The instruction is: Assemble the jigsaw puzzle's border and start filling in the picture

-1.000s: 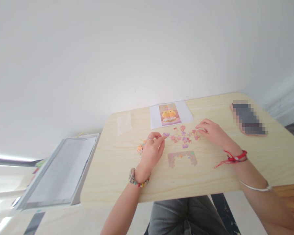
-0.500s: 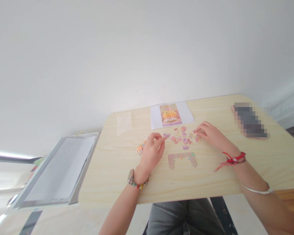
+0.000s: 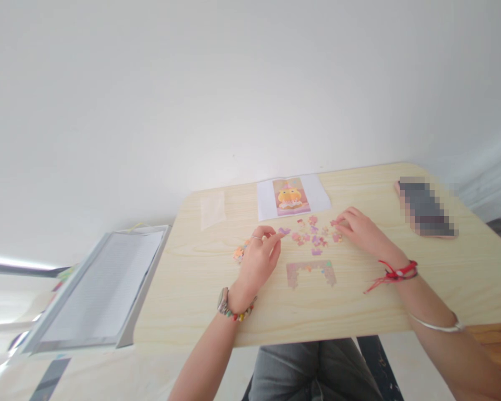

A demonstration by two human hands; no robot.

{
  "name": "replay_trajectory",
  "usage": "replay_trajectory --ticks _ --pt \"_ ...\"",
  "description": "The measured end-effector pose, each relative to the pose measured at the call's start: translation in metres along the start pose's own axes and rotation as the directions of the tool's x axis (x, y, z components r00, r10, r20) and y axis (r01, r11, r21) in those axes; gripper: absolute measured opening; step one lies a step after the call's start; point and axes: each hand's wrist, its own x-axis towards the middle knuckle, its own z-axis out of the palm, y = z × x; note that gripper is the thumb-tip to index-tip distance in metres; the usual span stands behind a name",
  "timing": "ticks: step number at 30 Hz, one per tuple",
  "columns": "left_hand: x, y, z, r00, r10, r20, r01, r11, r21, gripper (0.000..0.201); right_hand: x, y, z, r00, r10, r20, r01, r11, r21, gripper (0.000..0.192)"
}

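My left hand (image 3: 259, 257) is closed, thumb and fingers pinched at the edge of a purple puzzle piece (image 3: 284, 230). To the right, my right hand (image 3: 361, 233) pinches a pink puzzle piece (image 3: 333, 223) at its fingertips. Between the hands lie several loose pink and purple pieces (image 3: 317, 240). Nearer to me is a joined section of puzzle (image 3: 293, 268), a pinkish strip with two short sides pointing towards me. A pile of orange pieces (image 3: 239, 253) is partly hidden behind my left hand.
A paper with a printed pumpkin picture (image 3: 291, 196) lies at the back of the wooden table (image 3: 192, 289). A clear plastic bag (image 3: 212, 210) is at the back left, a phone (image 3: 426, 207) at the right. Beyond the left edge stands a white-topped unit (image 3: 104, 284).
My right fingers have shifted slightly, and the pink piece at their tips now sits a little clear of the other pieces. The left hand stays almost still.
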Motion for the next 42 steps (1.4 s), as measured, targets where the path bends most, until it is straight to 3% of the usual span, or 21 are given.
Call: replay_trajectory --ticks 7,14,23,42 --pt "0.000 0.000 0.000 1.000 0.003 -0.002 -0.003 1.000 0.002 0.021 0.000 0.000 -0.005 1.000 -0.009 -0.024 0.009 1.000 0.017 0.019" --pt "0.001 0.000 0.001 1.000 0.004 -0.002 -0.004 1.000 0.009 0.022 -0.001 0.000 -0.010 0.993 -0.047 0.109 0.043 0.998 0.037 0.018" --pt "0.002 0.000 0.001 1.000 0.005 -0.006 -0.005 1.000 0.015 0.022 -0.003 0.002 -0.008 0.985 -0.078 0.157 0.066 0.994 0.085 0.012" --pt "0.003 -0.001 0.002 1.000 -0.006 0.004 0.006 1.000 -0.010 0.022 0.000 0.002 -0.011 0.986 -0.072 0.149 0.059 0.994 0.088 0.016"
